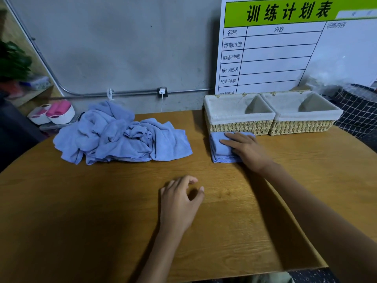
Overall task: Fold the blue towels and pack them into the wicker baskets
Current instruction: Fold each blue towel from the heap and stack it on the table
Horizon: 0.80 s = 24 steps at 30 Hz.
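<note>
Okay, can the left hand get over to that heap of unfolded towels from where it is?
Probably yes. The left hand hovers open over bare table, and nothing lies between it and the heap of unfolded towels. The right hand is off on the folded towel.

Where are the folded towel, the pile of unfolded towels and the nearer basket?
folded towel [221, 149]: head view, bare left part beside the hand.
pile of unfolded towels [122, 137]: head view, middle of the heap.
nearer basket [238, 126]: head view, woven front wall.
</note>
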Each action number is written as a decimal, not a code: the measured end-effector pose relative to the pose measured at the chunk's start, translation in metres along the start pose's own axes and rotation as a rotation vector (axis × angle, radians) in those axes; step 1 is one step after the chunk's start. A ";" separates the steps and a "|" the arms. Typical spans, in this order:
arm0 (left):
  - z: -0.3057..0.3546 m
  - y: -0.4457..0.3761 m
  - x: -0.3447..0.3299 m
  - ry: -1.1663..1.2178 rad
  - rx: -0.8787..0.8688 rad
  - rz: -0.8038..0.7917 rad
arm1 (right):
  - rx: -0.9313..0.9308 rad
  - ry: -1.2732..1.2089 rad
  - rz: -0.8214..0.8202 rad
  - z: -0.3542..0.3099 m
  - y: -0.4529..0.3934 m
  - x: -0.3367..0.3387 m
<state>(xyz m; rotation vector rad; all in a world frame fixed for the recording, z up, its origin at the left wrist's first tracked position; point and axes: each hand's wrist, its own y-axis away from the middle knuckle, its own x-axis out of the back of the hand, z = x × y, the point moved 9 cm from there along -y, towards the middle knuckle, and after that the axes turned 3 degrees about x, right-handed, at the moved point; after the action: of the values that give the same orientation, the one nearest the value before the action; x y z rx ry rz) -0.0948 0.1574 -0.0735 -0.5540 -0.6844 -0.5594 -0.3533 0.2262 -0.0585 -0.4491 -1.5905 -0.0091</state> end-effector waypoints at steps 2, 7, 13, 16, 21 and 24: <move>0.001 0.000 0.000 0.009 -0.006 0.006 | -0.028 0.018 0.018 -0.008 0.011 0.001; -0.017 -0.025 0.013 0.166 0.075 0.062 | -0.114 -0.003 0.218 -0.036 0.051 0.000; -0.075 -0.094 0.044 0.051 0.321 0.324 | -0.039 0.042 0.394 -0.076 0.067 0.017; -0.080 -0.108 0.033 -0.023 0.332 0.282 | -0.008 0.022 0.388 -0.082 0.066 0.017; -0.039 -0.094 0.093 0.488 0.201 0.439 | 0.075 -0.137 0.385 -0.088 0.073 0.023; -0.017 -0.070 0.131 0.775 0.168 0.468 | 0.082 -0.321 0.386 -0.097 0.072 0.027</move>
<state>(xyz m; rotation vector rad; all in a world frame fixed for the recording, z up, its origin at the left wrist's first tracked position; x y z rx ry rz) -0.0478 0.0586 0.0282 -0.2834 0.1402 -0.2338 -0.2402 0.2729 -0.0434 -0.7131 -1.7844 0.4391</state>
